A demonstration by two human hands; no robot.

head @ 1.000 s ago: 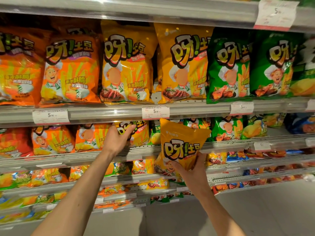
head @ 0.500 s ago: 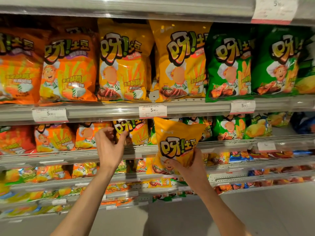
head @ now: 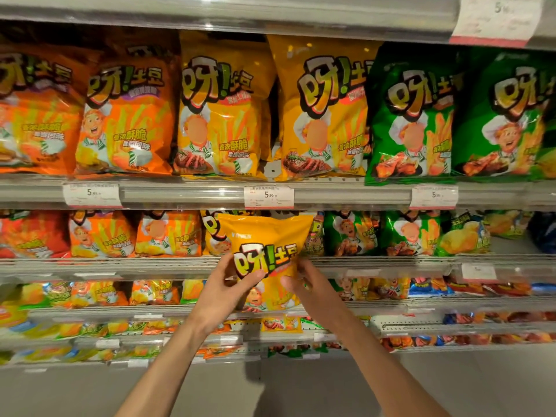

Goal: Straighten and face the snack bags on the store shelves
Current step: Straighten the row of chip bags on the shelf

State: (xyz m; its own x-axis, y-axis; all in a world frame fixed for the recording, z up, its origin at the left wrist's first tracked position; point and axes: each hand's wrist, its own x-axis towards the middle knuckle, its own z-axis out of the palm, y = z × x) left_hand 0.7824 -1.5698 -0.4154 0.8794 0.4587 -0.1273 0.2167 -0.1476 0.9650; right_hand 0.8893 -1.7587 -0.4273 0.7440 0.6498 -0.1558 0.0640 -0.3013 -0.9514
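I hold the yellow snack bag in front of the second shelf, my left hand pinching its lower left edge and my right hand curled round its lower right side. To do this well I should keep it upright, logo outward, and slide it into the yellow row squarely against the shelf lip rather than crushing it. Its front reads 呀!土豆, as do the large bags on the shelf above, and the price tag over it shows 5.90.
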